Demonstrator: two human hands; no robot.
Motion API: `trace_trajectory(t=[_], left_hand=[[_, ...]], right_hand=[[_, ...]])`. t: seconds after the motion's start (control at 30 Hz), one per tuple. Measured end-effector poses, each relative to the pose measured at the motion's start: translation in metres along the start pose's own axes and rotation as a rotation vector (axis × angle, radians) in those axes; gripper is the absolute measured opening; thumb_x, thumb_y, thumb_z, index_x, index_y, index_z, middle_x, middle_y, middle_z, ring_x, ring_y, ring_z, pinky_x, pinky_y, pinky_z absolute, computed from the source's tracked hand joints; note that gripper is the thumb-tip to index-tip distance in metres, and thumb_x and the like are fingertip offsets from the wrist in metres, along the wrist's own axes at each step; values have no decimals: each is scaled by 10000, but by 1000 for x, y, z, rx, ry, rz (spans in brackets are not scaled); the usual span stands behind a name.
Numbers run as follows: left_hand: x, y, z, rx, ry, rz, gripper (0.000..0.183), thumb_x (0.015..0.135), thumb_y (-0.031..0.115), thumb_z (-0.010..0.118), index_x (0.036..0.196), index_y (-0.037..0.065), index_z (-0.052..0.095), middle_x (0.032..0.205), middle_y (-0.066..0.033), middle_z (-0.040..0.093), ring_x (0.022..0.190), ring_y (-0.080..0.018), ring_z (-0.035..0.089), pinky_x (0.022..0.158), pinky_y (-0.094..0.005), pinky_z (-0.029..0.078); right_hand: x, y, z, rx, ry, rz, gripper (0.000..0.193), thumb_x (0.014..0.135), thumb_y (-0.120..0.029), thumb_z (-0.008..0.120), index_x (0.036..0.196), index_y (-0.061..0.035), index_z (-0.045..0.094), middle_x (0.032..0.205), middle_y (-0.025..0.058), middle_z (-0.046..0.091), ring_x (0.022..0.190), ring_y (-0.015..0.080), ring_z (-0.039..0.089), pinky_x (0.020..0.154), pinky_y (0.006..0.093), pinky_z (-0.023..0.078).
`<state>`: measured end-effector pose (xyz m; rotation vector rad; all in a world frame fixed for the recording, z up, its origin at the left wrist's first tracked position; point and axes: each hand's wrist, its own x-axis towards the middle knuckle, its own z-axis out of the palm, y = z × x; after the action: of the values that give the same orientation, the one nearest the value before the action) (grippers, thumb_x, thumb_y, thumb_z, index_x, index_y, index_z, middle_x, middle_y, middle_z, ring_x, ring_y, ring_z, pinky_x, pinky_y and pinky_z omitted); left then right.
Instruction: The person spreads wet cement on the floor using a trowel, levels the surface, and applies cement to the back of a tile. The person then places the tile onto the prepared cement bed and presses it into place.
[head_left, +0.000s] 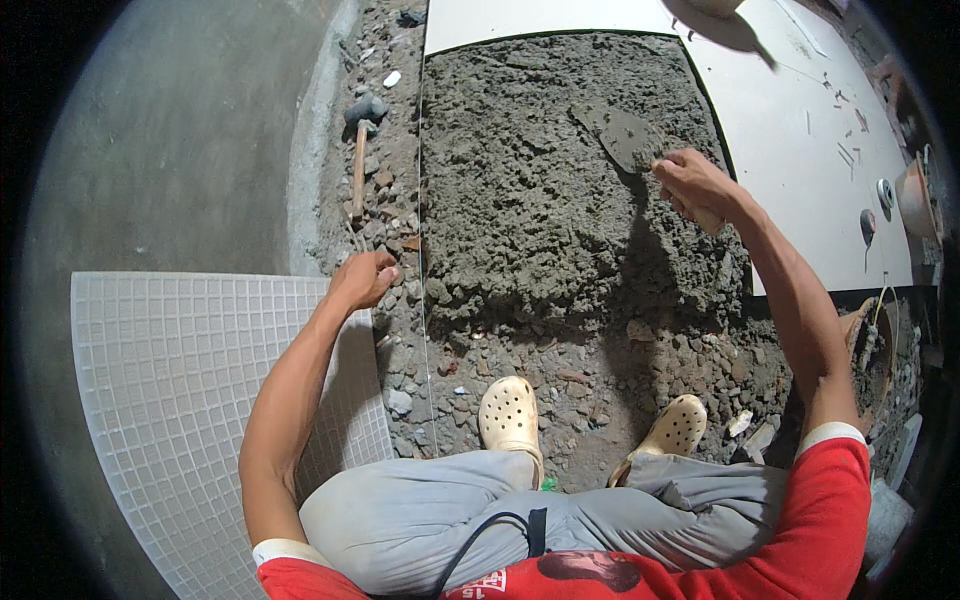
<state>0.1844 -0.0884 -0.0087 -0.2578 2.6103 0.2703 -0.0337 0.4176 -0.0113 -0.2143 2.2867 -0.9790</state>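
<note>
Looking down past two cream shoes (510,418) on rubble (575,385) at a broad patch of rough grey mortar (520,170), roughly square, in the middle. Toward its upper right, a trowel (625,140) in the right hand (693,188), fingers wrapped tightly around the handle. Blade pointing up and left, low over the mortar; impossible to tell whether touching. Handle angled back toward the body, probably to lay the flat of the blade along the surface.

At left, beyond the mortar, the left hand (362,280) low over stones, fingers loosely bent; cannot tell whether around anything small. Perhaps there for balance. Just ahead, a mallet (360,165), handle end toward the fingers, seemingly within easy reach.

White tiles (815,150) along the mortar's top and right edges, with dark lines at the borders. A taut string (424,340) down the left edge, likely as a straight guide. Bottom edge ragged, crumbling into rubble before the shoes. Most room for the blade leftward and downward across the mortar; less on the right, with a tile edge just beside the knuckles. Lower left, beneath the left forearm, a gridded panel (190,350), probably a tile's back, crowding that elbow.
</note>
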Motion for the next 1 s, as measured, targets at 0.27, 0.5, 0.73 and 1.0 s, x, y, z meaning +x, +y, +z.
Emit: trace_trajectory(t=[0.27,0.5,0.73,1.0], left_hand=[[11,8,1,-1,3,54,372,952,336,623,1232,115,725,1150,-173,750,1090,-374,703,956,-465,537],[13,27,-6,49,-18,53,355,948,310,625,1229,120,729,1102,-177,759,1056,-386,713,932,-455,548],[10,48,-10,6,-13,134,374,968,288,633,1255,59,705,1165,-184,742,1088,-385,700,949,-465,531],[-1,19,-3,-21,-5,119,358,953,269,632,1213,39,722,1154,-191,749,1074,-380,715,947,-449,546]], right_hand=[[-37,33,-16,-328,99,1,376,1031,-313,487,851,15,523,722,125,593,539,198,584,514,401,512],[-69,10,9,-242,-4,-102,396,1051,-309,448,930,59,531,794,181,608,666,272,600,641,489,505],[-11,14,7,-408,34,-134,446,1090,-344,452,842,16,541,633,97,582,534,217,592,500,431,494],[-51,32,-50,-261,36,100,457,1054,-293,438,793,39,613,628,148,647,535,256,647,518,449,553]])
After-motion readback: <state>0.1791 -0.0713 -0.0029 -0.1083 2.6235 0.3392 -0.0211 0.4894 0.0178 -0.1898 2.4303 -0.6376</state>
